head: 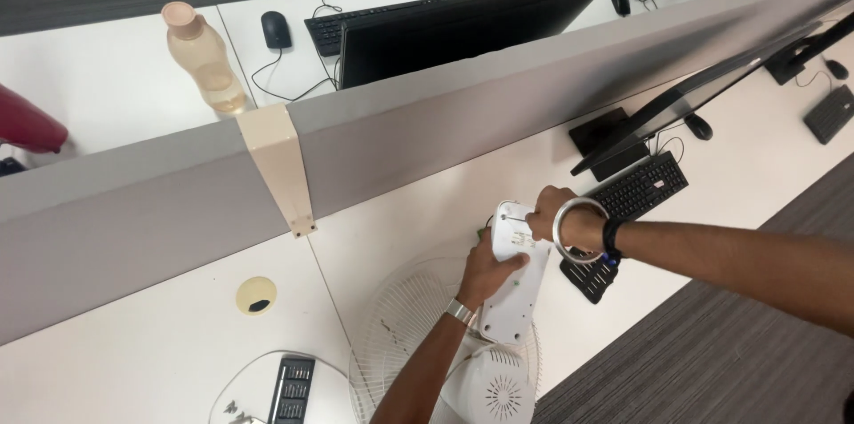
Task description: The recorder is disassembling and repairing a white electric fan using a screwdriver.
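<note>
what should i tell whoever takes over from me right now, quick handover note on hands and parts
Left hand grips the white fan base from the side. Right hand presses on its upper end. The base lies over the white fan grille on the desk, the motor housing beside it. Bit set and loose screws lie to the left. Done: fan is apart. Left: work on the base.

Divider: we see a grey partition [427, 135] crossing the white worktop [151, 344].
Floor: grey carpet [676, 344] lies on our side of the partition.
Beyond the partition: another white worktop [98, 77].
</note>
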